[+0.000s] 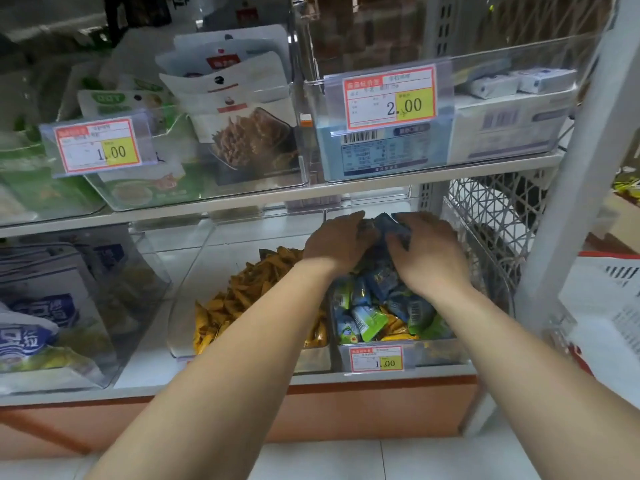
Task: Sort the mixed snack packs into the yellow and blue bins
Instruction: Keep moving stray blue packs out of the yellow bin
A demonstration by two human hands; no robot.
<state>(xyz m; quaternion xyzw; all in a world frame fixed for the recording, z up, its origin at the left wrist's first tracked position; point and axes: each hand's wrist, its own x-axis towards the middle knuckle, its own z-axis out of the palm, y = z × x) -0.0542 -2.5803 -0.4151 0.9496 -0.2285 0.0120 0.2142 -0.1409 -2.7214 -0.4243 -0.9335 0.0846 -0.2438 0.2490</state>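
A bunch of blue packs [385, 226] is gripped between both hands at the back of the right clear bin [446, 353] on the lower shelf. The left hand [337, 242] is curled around the bunch from its left side, and the right hand [427, 252] is closed on it from the right, thumb spread towards the left hand. More blue packs, green packs [372, 322] and a few yellow ones are heaped in this bin below the hands. A red-bordered price tag [376, 359] reading "1.00" on a yellow patch is fixed to its front. The neighbouring clear bin [183, 306], just to the left, is filled with yellow packs [239, 299]. On the upper shelf, similar tags are marked "2.00" [390, 98] and "1.00" [98, 146]; their smaller print is too blurred to be read.
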